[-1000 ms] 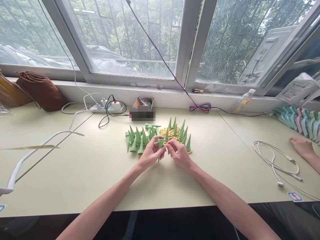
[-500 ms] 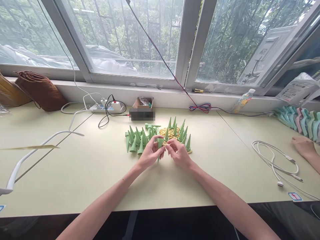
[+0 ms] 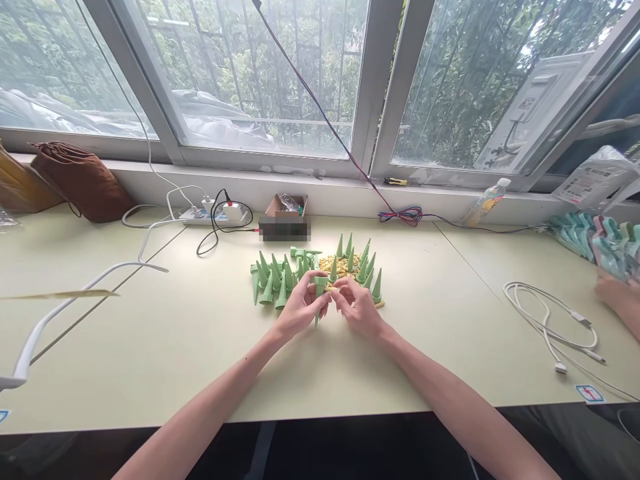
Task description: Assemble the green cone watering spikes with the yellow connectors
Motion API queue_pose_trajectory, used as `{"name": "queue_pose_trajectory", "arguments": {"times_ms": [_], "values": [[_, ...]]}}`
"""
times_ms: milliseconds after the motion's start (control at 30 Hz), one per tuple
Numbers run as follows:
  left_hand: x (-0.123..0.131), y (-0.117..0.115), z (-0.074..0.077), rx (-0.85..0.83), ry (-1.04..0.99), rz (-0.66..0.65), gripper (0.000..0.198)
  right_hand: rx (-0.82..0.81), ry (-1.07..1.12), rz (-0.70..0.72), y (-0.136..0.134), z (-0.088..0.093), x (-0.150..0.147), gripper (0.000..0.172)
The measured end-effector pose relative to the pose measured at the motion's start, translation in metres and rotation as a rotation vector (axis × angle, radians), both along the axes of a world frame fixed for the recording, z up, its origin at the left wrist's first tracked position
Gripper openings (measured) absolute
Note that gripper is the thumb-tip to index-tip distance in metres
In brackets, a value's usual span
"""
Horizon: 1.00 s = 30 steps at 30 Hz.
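Leftmost, a brown bag (image 3: 80, 180) slumps against the window ledge at the back of the pale table (image 3: 150, 347). A white cable (image 3: 85, 288) trails from it toward the near left edge. Next comes a power strip (image 3: 215, 213) with a black lead plugged in, and then a small cardboard box (image 3: 286, 205) under the window.

In front of the box, a cluster of green cones (image 3: 273, 280) lies and stands in a loose heap. The left hand (image 3: 300, 310) sits just beside that heap. Its fingers and thumb are curled closed around a green cone (image 3: 319, 297), which is held point down, its tip near the table. The right hand (image 3: 359, 310) meets it from the other side. Its thumb and forefinger are pinched on a small yellow piece (image 3: 332, 288) right at the cone's wide upper end, and the other fingers are loosely bent. I cannot tell whether the piece is seated in the cone.

Behind the right hand lies a yellow pile (image 3: 343, 265) of like pieces, ringed by upright cones (image 3: 364, 267). Farther right, a red and blue wire (image 3: 400, 215) coils by the ledge and a plastic bottle (image 3: 485, 202) leans there. A white charging cable (image 3: 550, 320) loops on the table.

At the far right edge, another person's hand (image 3: 617, 297) (not the wearer's) rests near a row of pastel clips (image 3: 595, 240).
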<state>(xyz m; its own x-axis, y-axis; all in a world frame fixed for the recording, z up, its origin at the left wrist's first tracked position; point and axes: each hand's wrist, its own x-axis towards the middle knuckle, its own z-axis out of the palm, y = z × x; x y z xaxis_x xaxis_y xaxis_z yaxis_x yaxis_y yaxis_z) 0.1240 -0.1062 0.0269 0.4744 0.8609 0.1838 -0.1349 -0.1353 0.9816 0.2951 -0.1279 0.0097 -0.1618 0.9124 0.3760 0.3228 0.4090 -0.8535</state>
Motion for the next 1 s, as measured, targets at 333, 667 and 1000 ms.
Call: {"name": "queue_pose_trajectory", "arguments": {"times_ms": [333,667,1000], "values": [[-0.0004,0.0002,0.0004,-0.005,0.011,-0.004,0.042,-0.012,0.007,0.008,-0.0004,0.0015,-0.0003,0.026],[-0.001,0.0008,0.0002,0.009,0.023,-0.011,0.041,0.001,0.011,0.029,0.0009,-0.0005,0.0006,0.023],[-0.0003,0.0009,-0.0014,0.015,0.013,-0.013,0.04,-0.01,0.051,0.031,0.0009,-0.0025,0.0003,0.024]]}}
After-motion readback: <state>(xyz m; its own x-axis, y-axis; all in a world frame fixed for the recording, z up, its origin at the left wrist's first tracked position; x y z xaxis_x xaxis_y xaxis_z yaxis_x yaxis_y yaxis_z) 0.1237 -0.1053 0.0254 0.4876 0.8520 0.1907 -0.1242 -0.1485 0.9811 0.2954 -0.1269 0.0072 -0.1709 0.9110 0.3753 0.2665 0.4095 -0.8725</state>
